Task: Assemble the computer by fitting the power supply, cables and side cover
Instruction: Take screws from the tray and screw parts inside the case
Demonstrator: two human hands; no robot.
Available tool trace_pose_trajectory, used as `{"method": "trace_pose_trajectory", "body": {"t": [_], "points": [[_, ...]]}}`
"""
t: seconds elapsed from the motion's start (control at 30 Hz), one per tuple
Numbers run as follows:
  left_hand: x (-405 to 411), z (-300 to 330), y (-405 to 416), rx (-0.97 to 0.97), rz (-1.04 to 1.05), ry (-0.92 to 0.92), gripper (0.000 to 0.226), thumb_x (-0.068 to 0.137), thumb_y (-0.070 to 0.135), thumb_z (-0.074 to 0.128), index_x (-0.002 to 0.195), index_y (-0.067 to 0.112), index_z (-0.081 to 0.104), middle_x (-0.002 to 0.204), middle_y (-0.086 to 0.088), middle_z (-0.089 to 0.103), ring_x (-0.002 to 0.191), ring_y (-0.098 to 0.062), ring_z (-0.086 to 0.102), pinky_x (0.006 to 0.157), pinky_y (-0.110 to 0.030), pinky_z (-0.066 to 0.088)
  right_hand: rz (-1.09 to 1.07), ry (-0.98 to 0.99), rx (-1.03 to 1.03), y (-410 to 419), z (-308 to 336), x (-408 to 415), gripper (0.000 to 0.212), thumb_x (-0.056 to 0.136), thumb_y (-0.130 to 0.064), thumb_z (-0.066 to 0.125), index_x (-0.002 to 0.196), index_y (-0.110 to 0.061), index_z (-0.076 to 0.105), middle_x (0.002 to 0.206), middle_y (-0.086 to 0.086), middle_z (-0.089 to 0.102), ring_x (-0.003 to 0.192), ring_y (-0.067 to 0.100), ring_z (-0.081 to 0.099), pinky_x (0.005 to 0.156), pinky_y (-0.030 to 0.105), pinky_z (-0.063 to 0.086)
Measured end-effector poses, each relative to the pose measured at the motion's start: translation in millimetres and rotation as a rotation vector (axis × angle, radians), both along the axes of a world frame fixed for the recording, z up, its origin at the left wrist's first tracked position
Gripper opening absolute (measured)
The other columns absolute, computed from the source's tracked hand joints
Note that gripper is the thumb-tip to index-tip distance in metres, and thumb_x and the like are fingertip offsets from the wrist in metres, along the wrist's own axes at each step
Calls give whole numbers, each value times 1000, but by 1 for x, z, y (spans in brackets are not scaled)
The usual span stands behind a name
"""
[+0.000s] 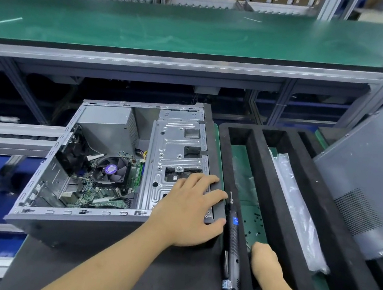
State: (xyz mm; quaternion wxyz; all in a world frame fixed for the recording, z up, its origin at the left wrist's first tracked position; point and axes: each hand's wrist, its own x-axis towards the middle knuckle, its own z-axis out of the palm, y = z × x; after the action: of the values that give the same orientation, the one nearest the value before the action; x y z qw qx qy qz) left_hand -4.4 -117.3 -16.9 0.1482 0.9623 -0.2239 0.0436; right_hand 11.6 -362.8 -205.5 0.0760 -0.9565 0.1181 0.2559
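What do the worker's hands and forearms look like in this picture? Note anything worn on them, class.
Both forearms are bare: no sleeves reach into view. The left hand and the right hand wear no gloves, and no rings, watch or wrist strap show. Fingers on the left hand show short nails.

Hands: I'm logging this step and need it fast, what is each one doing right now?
Left hand: open, fingers spread flat on the computer case.
Right hand: reaching into the foam tray; fingers hidden, cannot be told.
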Motion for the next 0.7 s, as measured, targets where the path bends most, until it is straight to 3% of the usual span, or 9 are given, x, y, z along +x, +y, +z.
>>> {"method": "trace_pose_trajectory", "body": {"t": [0.13,0.27,0.33,0.37,0.43,0.5,0.57,0.6,0.7], "points": [[1,0,0,-15,-9,1,52,87,59,45,133,37,52,149,10,36,137,-14,24,112,-36,26,-93,-48,36,-3,-2,2,25,85,10,40,72,-12,41,74,3,47,74,27,51,67,28,44],[2,2,1,-121,-14,27,52,88,58,41,133,35,54,143,13,42,136,-9,28,113,-35,26,-89,-39,123,-14,-4,7,17,97,-7,54,94,-10,70,89,5,66,88,25,66,68,22,43],[1,5,1,-226,1,29,45,91,48,50,130,29,59,135,13,51,130,-10,37,111,-36,31,-250,-116,314,-16,-2,6,4,88,-10,72,84,-8,73,78,1,67,75,18,61,67,20,43],[-1,7,-1,-312,20,-12,39,91,41,53,124,23,64,127,10,57,123,-12,45,107,-36,36,-358,-166,433,-14,4,3,7,81,-7,78,76,-7,73,71,1,67,69,16,59,64,21,44],[-8,14,-13,-540,69,-189,27,92,28,52,103,11,70,104,4,66,101,-17,57,91,-32,44,-559,-237,728,-11,17,-2,13,78,4,74,68,-4,71,63,4,66,62,17,57,57,20,45],[-17,23,-39,-761,100,-230,21,92,22,49,88,12,67,85,5,64,82,-11,57,76,-23,45,-707,-216,1094,-8,39,-4,12,83,12,64,77,4,70,71,15,65,65,23,58,63,25,52],[-24,30,-72,-977,158,3,17,92,24,48,85,23,63,81,10,62,77,-5,57,70,-20,45,-706,-227,1375,-8,72,-3,8,91,10,62,96,13,67,83,22,65,73,26,62,73,32,56],[-26,30,-87,-1065,214,162,17,93,27,46,88,27,62,86,12,61,82,-2,57,74,-18,45,-679,-260,1478,-9,90,-1,12,92,9,61,102,14,65,82,20,65,72,23,63,70,30,57],[-25,21,-120,-1242,453,436,18,103,30,42,103,34,59,109,18,57,100,9,52,86,-14,38,-572,-411,1578,-6,147,6,11,89,13,62,91,4,68,73,12,66,61,16,64,60,23,56]]}}
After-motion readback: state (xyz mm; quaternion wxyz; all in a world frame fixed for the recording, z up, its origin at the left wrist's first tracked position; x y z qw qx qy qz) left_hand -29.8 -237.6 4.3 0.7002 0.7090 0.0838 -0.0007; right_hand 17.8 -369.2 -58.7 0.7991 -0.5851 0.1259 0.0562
